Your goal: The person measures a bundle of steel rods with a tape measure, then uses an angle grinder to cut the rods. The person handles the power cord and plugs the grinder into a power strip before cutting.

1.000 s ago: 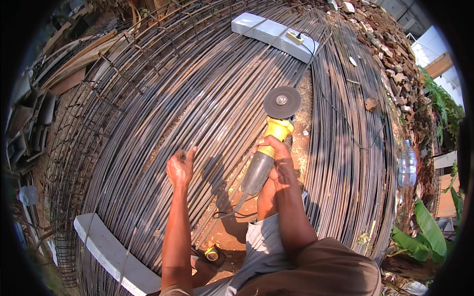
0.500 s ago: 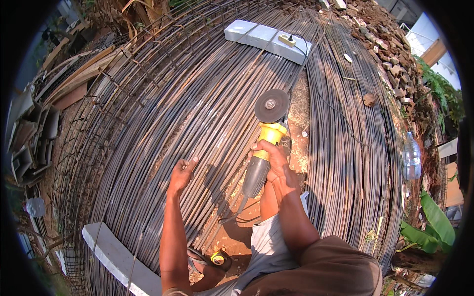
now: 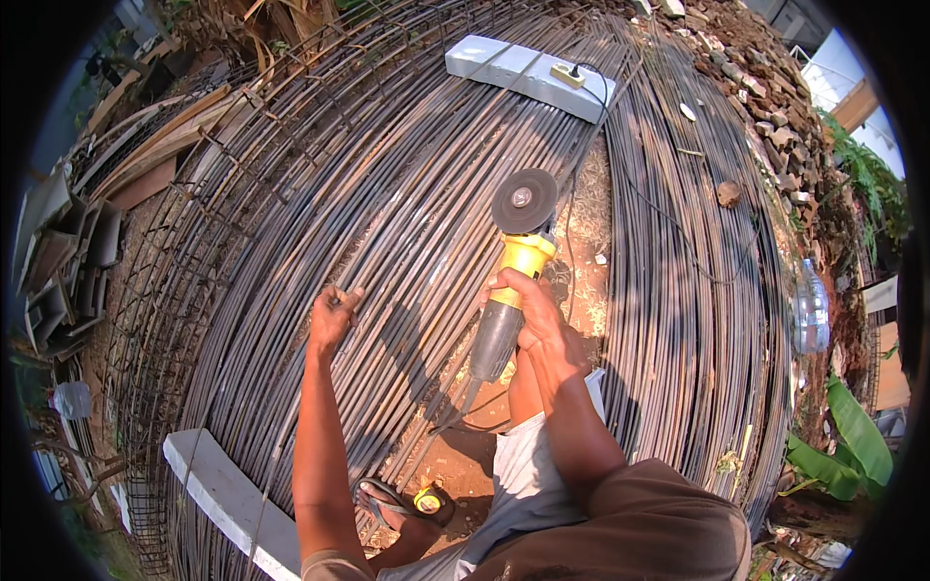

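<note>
My right hand (image 3: 531, 305) is wrapped around the body of a yellow and black angle grinder (image 3: 524, 254). The grinder's dark cutting disc (image 3: 536, 184) points away from me, above the bars, and its cord trails from the rear end. Over the long steel rods (image 3: 426, 232) on the left, my left hand (image 3: 334, 318) has its fingers curled and thumb forward, gripping a rod. Part of that rod is hidden by the fingers. A yellow tape measure (image 3: 427, 500) lies on the soil by my sandalled foot.
White blocks (image 3: 523, 77) (image 3: 228, 504) lie at both ends of the left rods; the far one carries a power socket (image 3: 568, 76). Another rod bundle (image 3: 697, 339) lies right, crossed by a cord. Wire mesh (image 3: 155, 387), broken bricks (image 3: 775, 136) and a plastic bottle (image 3: 810, 308) border the area.
My left hand has moved left and slightly away from me across the rods. The grinder in my right hand has shifted a little left and away.
</note>
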`<state>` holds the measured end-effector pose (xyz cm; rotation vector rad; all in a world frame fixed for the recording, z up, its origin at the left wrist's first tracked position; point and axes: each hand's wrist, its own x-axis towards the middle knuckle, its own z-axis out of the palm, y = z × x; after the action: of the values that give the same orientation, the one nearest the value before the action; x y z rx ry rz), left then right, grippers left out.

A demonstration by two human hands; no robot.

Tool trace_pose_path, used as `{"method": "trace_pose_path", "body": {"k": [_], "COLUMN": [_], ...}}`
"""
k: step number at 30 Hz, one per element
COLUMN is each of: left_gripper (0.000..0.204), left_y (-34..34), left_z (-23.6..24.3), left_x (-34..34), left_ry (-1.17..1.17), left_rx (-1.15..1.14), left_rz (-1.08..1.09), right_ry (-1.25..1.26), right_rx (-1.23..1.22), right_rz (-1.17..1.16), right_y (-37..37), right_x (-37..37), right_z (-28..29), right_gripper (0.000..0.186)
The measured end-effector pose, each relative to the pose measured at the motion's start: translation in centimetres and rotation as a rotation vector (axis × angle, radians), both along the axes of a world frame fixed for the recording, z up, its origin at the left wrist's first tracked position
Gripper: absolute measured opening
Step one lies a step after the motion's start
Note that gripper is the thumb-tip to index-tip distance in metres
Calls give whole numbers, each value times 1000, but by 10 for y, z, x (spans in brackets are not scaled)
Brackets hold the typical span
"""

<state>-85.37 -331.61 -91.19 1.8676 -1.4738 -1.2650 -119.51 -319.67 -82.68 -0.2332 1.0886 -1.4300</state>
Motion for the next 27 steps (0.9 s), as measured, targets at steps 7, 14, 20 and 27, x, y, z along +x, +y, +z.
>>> {"method": "trace_pose_path", "body": {"k": [7, 14, 20, 27], "left_gripper": [75, 45, 58, 53], "left_y": [-4, 5, -15, -11], "left_z": [-39, -33, -17, -51], "left_x": [7, 13, 36, 30], "left_ry": [-275, -119, 253, -129], "left_rx": [-174, -263, 197, -241], "left_rz": [5, -44, -127, -102], "right_ry": [-50, -37, -5, -14], "right_rx": [41, 30, 53, 54], "right_rz": [11, 45, 21, 20], "right_y": [-4, -6, -7, -9], "right_x": [3, 1, 2, 1], "right_z": [-4, -7, -15, -10], "right_gripper": [23, 25, 24, 28]}}
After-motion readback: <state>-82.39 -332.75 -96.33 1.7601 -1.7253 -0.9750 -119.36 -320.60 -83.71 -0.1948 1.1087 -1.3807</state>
